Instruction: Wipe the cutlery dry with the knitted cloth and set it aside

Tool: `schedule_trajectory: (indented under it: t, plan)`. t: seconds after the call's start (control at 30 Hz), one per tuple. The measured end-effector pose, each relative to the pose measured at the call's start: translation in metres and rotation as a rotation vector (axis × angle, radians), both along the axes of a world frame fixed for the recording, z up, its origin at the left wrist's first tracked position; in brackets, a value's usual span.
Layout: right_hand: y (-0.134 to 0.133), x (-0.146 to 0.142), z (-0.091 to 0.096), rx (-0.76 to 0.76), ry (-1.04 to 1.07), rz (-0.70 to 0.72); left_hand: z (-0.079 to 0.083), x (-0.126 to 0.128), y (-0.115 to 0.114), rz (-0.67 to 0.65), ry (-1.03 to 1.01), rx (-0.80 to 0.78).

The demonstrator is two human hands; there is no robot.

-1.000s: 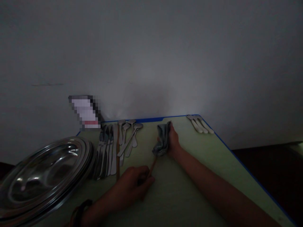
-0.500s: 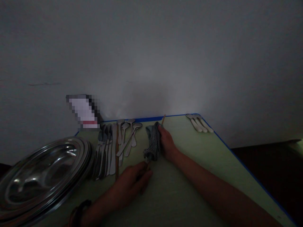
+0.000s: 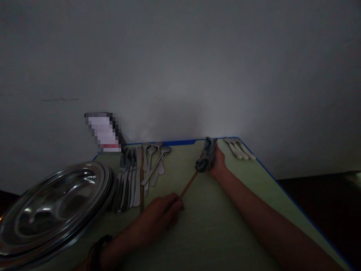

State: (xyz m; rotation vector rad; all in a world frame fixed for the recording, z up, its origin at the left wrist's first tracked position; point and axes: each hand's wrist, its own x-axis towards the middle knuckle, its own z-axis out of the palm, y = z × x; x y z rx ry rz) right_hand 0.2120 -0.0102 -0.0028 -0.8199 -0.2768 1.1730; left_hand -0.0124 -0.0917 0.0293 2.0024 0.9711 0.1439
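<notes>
Since the earlier frame, our right hand (image 3: 219, 160) and the cloth (image 3: 207, 156) have slid up along the stick (image 3: 188, 184), away from us and to the right, so that more bare wood shows between our hands; the tip that stuck out past the cloth half a second ago is out of sight now. Our right hand is closed around the cloth, which is bunched about the upper part of the stick. Our left hand (image 3: 162, 214) keeps a narrow pinch on the lower end, fingers and thumb together, with a dark band (image 3: 97, 252) around the wrist. We hold the stick on a slant over the middle of the table (image 3: 220, 222), its far end rising to the right. Left of the cloth lie the spoons (image 3: 152, 165), bowls toward the far edge, some handles crossing. Just beside them a second stick (image 3: 141, 180) lies lengthwise, and next to it the knives (image 3: 126, 184) sit close together in a row. Farther left we see stacked metal dishes (image 3: 105, 180); behind these, a pixelated screen (image 3: 103, 131) tilts near the wall (image 3: 180, 67). To the right of our right hand, three forks (image 3: 238, 148) lie side by side near the far right corner.
</notes>
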Motion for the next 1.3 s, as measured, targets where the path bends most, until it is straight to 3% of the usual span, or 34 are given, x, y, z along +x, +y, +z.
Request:
schedule_trajectory:
  t: [0.1,0.3,0.57,0.83,1.3]
  plan:
    - [-0.004,-0.005,0.004,-0.132,0.122,0.008,0.002,0.001,0.001,0.014,-0.009,-0.030]
    - [-0.007,-0.007,0.012,-0.132,0.157,0.021,0.000,0.001,0.001,0.087,-0.040,-0.007]
    - [-0.010,-0.019,0.003,-0.110,0.161,0.053,-0.006,0.001,0.004,0.112,-0.059,0.023]
    - [-0.015,-0.031,0.006,-0.090,0.125,0.128,-0.003,0.000,0.001,0.049,-0.019,0.001]
    - [-0.012,-0.033,0.009,-0.156,0.064,0.045,0.001,0.003,0.001,0.030,-0.004,0.018]
